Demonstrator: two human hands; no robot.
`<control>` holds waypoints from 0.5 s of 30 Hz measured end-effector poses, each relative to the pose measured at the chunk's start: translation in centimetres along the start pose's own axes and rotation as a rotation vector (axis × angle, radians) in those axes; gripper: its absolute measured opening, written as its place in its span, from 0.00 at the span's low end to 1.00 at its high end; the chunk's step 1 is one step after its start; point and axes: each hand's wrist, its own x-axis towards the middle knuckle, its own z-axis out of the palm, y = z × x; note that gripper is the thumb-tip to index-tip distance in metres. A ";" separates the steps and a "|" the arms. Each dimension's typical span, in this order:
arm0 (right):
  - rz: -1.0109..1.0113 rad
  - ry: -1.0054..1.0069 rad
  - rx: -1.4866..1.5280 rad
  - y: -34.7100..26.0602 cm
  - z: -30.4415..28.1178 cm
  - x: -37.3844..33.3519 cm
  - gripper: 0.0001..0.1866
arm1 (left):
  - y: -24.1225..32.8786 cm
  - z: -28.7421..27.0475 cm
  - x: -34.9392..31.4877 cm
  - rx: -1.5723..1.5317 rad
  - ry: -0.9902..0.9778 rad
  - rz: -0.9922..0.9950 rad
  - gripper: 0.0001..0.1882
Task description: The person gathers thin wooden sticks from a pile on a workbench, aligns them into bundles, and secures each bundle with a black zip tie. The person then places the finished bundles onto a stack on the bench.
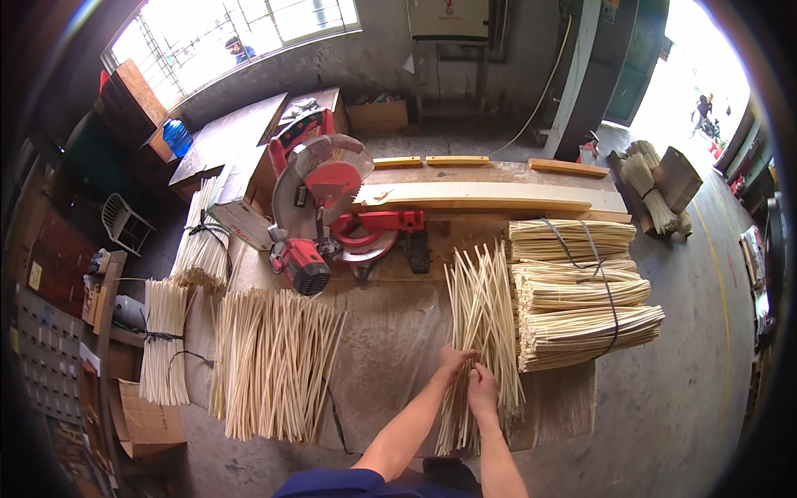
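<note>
Head view: two bare forearms rise from the lower edge, the left slanting up to the right, the right leaning slightly left.
Left hand [457, 358]: bent at the wrist, fingers pointing right over the loose sticks [483, 290].
Right hand [482, 390]: just below and right of it, fingers curled upward, fingertips close to the left hand's.
Grip: fingers of both hands are bent in; cannot tell whether they close on any sticks.
Sticks: on the table [378, 349], beneath the hands, just left of the strapped bundles [581, 290].
Hidden: the hands cover part of the sticks; fingertips are too small to make out; the blue sleeve [332, 483] is cut off below.
Writing: red print on the white carton [241, 222] beside the red saw [320, 191]; dark print on the brown box [149, 419].
</note>
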 end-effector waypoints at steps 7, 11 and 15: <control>0.096 0.081 0.037 -0.1 -0.5 1.1 0.22 | 1.1 -0.7 -0.8 0.102 0.040 0.082 0.20; 0.008 0.180 -0.221 1.7 0.1 2.3 0.17 | 0.8 -2.2 -1.2 0.181 0.052 0.198 0.17; 0.023 0.218 -0.198 0.4 1.8 2.5 0.13 | 0.7 -2.3 -1.1 0.031 -0.004 0.083 0.23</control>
